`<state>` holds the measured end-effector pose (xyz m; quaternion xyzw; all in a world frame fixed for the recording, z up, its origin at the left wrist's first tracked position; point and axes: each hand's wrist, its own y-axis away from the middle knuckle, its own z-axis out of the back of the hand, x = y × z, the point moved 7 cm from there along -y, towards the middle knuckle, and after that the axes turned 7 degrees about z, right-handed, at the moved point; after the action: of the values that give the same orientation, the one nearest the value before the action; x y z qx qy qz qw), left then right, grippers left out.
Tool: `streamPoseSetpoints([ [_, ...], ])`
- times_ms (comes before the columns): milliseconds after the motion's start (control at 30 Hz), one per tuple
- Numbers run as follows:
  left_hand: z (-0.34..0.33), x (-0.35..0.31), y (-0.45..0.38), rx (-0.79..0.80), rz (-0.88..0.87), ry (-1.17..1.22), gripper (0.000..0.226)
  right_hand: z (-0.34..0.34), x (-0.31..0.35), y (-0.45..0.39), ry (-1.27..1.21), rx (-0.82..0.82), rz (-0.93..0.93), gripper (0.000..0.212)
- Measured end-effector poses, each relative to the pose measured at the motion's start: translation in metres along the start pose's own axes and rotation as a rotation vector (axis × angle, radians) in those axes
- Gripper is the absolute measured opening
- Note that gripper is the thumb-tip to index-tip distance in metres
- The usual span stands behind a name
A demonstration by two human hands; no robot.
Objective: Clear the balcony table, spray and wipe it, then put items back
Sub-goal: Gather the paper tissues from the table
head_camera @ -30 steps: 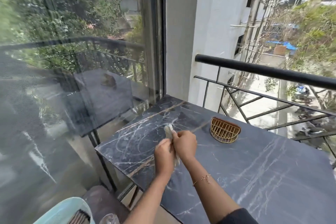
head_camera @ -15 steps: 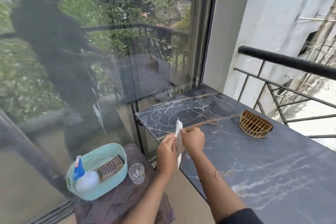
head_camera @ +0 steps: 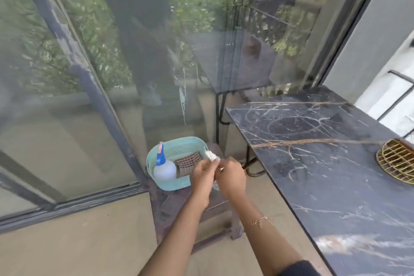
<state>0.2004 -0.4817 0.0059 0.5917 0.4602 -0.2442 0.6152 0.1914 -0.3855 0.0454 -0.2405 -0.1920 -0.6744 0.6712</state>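
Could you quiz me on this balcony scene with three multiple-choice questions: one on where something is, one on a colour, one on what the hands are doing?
1. Where is the spray bottle?
A. on the marble table
B. in the basket
C. on the floor

2. What colour is the basket?
A. red
B. black
C. pale turquoise

3. What are the hands doing?
A. holding a white tissue together
B. hanging empty
C. gripping the railing

Answers:
1 B: it stands inside the basket beside a checked cloth.
2 C: its rim shows it.
3 A: left hand and right hand pinch the white tissue.
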Motion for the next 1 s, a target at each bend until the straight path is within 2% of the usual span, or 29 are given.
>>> streamPoseSetpoints([
  [67, 0.036, 0.008, -0.014, -0.131, 0.021, -0.023, 0.008, -0.039, 0.018, 0.004, -0.033, 0.101, 0.105, 0.024],
  [167, 0.092, 0.032, -0.034, -0.264, 0.112, 0.009, 0.026, -0.091, 0.023, 0.014, -0.199, 0.196, 0.097, 0.023],
  [233, 0.120, 0.052, -0.047, -0.270, 0.181, 0.058, 0.028, -0.116, 0.009, 0.016, -0.293, 0.137, -0.050, 0.023],
  [300, 0.139, 0.073, -0.059, -0.226, 0.255, 0.113, 0.024, -0.139, -0.016, 0.021, -0.383, 0.098, -0.281, 0.032],
  [400, 0.153, 0.106, -0.079, -0.112, 0.357, 0.223, 0.017, -0.202, -0.048, 0.037, -0.728, 0.313, -0.695, 0.059],
  [467, 0.163, 0.125, -0.092, -0.091, 0.394, 0.250, 0.018, -0.237, -0.057, 0.044, -0.988, 0.389, -0.820, 0.058],
  [500, 0.170, 0.134, -0.100, -0.110, 0.408, 0.238, 0.018, -0.250, -0.064, 0.042, -1.012, 0.379, -0.823, 0.053],
  [633, 0.204, 0.164, -0.130, -0.303, 0.416, 0.037, 0.015, -0.280, -0.083, 0.027, -0.726, 0.284, -0.730, 0.036],
  [733, 0.217, 0.172, -0.148, -0.334, 0.363, -0.117, 0.014, -0.295, -0.085, 0.014, -0.529, 0.266, -0.625, 0.023],
  [800, 0.220, 0.174, -0.156, -0.346, 0.309, -0.229, 0.015, -0.303, -0.085, 0.009, -0.443, 0.254, -0.608, 0.024],
  [900, 0.221, 0.174, -0.159, -0.416, 0.252, -0.348, 0.020, -0.311, -0.083, 0.003, -0.271, 0.265, -0.533, 0.038],
  [1000, 0.218, 0.165, -0.162, -0.458, 0.181, -0.570, 0.012, -0.314, -0.081, -0.002, -0.160, 0.265, -0.434, 0.032],
])
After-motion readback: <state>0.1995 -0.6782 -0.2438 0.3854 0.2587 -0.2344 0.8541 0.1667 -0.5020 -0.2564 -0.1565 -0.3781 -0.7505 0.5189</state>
